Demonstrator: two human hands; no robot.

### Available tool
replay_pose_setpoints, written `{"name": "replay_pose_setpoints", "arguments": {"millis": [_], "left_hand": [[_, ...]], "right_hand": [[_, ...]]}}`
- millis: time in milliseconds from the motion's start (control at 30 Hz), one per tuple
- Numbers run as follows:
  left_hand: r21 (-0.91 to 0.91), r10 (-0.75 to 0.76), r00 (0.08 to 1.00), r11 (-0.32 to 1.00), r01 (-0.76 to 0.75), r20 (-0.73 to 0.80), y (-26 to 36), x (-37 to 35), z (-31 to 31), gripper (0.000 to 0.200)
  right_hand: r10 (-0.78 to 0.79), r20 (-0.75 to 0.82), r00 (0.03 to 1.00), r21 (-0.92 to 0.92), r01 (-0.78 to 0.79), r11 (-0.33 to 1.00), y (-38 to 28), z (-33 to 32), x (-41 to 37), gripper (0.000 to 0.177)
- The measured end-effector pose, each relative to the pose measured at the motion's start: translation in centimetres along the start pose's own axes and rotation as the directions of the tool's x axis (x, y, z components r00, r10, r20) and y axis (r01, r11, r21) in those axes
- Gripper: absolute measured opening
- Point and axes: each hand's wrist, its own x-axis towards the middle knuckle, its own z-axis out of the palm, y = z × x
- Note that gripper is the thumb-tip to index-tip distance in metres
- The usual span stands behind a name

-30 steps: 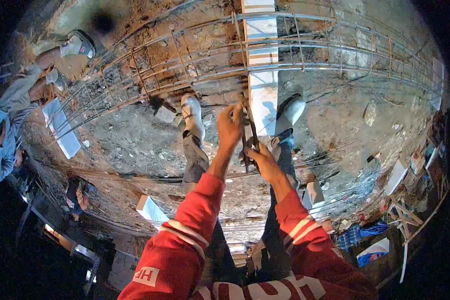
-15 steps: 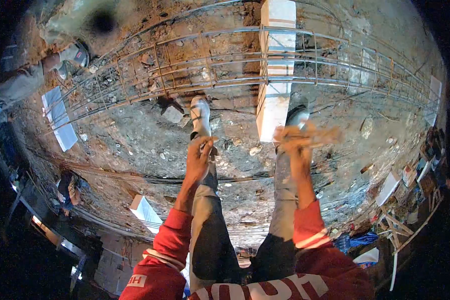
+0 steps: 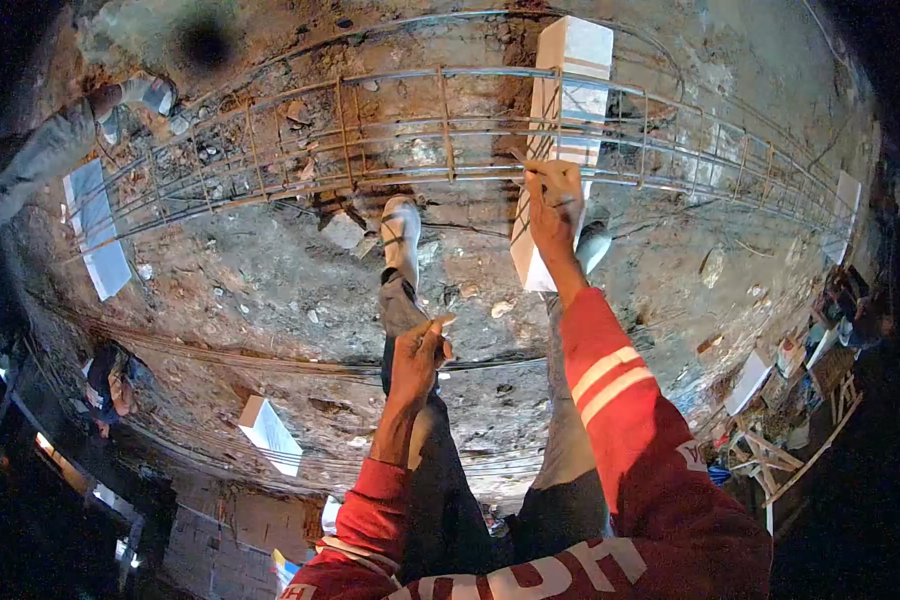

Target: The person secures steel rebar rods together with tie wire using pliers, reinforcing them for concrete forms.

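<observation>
A long rebar cage (image 3: 350, 145) of lengthwise bars and square ties spans the ground, crossing over a long white block (image 3: 580, 90). My right hand (image 3: 555, 205) reaches to the cage's near bar, over the block. Its fingers are bent and closed; a thin tip shows by them, but I cannot make out what it belongs to. My left hand (image 3: 417, 360) hovers above my left leg, well short of the cage. Its fingers are curled together, and anything inside them is hidden.
Smaller white blocks lie under the cage's left end (image 3: 98, 230) and at lower left (image 3: 270, 435). Loose bars (image 3: 220, 350) run across the ground behind my feet. Another person's leg (image 3: 45, 150) is at upper left. Scrap timber (image 3: 770, 455) lies at lower right.
My right hand has moved forward and slightly left, from a blur above my right leg to the cage bar. My left hand has drawn back toward me. The view has shifted slightly.
</observation>
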Motion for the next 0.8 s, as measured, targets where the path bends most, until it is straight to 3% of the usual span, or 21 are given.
{"name": "replay_pose_setpoints", "arguments": {"millis": [67, 100, 167, 200, 233, 300, 367, 400, 467, 500, 533, 567, 633, 700, 733, 767, 800], "left_hand": [[-0.049, -0.033, 0.999, 0.998, 0.035, 0.031, 0.4, 0.3, 0.3, 0.040], [-0.042, -0.003, 1.000, 0.999, 0.004, 0.026, 0.6, 0.7, 0.5, 0.042], [-0.029, 0.019, 1.000, 0.999, -0.019, 0.011, 1.7, 1.2, 1.1, 0.044], [-0.085, 0.053, 0.997, 0.995, -0.047, 0.059, 2.6, 1.4, 1.8, 0.044], [-0.143, 0.087, 0.991, 0.987, -0.072, 0.104, 3.5, 1.5, 2.4, 0.045], [-0.212, 0.093, 0.984, 0.976, -0.060, 0.153, 5.3, 2.3, 3.7, 0.045], [-0.278, 0.113, 0.969, 0.959, -0.048, 0.221, 7.1, 3.2, 4.7, 0.045], [-0.307, 0.124, 0.964, 0.950, -0.048, 0.233, 7.9, 3.8, 5.4, 0.045], [-0.303, 0.172, 0.957, 0.948, -0.097, 0.232, 10.4, 4.6, 7.0, 0.046], [-0.364, 0.135, 0.959, 0.931, -0.037, 0.248, 11.8, 4.7, 7.6, 0.046], [-0.373, 0.141, 0.957, 0.927, -0.038, 0.254, 12.4, 5.2, 8.3, 0.046], [-0.380, 0.147, 0.955, 0.924, -0.041, 0.256, 12.8, 5.5, 9.3, 0.045], [-0.275, 0.195, 0.941, 0.954, -0.118, 0.275, 12.4, 6.0, 12.3, 0.040], [0.211, 0.264, 0.943, 0.929, -0.305, 0.201, 12.1, 5.8, 16.2, 0.036], [0.408, 0.367, 0.908, 0.812, -0.418, 0.200, 11.1, 6.3, 18.0, 0.036], [0.410, 0.408, 0.881, 0.780, -0.473, 0.240, 10.3, 6.6, 19.4, 0.035], [0.430, 0.419, 0.858, 0.744, -0.512, 0.297, 9.4, 7.2, 20.3, 0.035]], "right_hand": [[0.107, 0.048, 0.993, 0.107, -0.112, 0.988, 0.5, 1.3, -0.4, 0.030], [0.109, 0.051, 0.993, 0.107, -0.114, 0.988, 0.9, 1.5, -0.7, 0.030], [0.023, -0.013, 1.000, -0.122, -0.024, 0.992, -0.4, 1.3, -0.9, 0.047], [0.055, -0.044, 0.998, -0.171, -0.062, 0.983, -1.3, 1.0, -1.3, 0.060], [0.132, -0.011, 0.991, -0.068, -0.133, 0.989, -0.8, 0.8, -2.3, 0.053], [0.336, 0.350, 0.875, 0.255, -0.434, 0.864, -1.7, -0.7, -4.9, 0.045], [0.489, 0.582, 0.650, 0.312, -0.733, 0.604, -3.9, -2.6, -9.4, 0.042], [0.441, 0.666, 0.602, 0.374, -0.781, 0.500, -3.9, -3.2, -12.2, 0.042], [0.291, 0.757, 0.585, 0.377, -0.755, 0.536, -5.6, -5.7, -13.3, 0.040], [0.208, 0.782, 0.587, 0.326, -0.671, 0.666, -6.5, -7.9, -13.2, 0.040], [0.246, 0.618, 0.747, 0.306, -0.517, 0.800, -6.1, -9.2, -13.6, 0.035], [0.262, 0.598, 0.757, 0.306, -0.518, 0.799, -6.3, -11.0, -12.8, 0.035], [0.314, 0.452, 0.835, 0.072, -0.385, 0.920, -6.7, -14.9, -11.0, 0.027], [0.341, 0.342, 0.876, 0.063, -0.384, 0.921, -4.8, -16.4, -11.8, 0.021], [0.338, 0.373, 0.864, -0.075, -0.335, 0.939, -3.3, -17.5, -12.0, 0.020], [0.337, 0.404, 0.850, -0.211, -0.273, 0.939, -1.6, -18.6, -12.4, 0.019], [0.342, 0.374, 0.862, -0.027, -0.359, 0.933, 0.6, -19.4, -13.4, 0.020]]}}
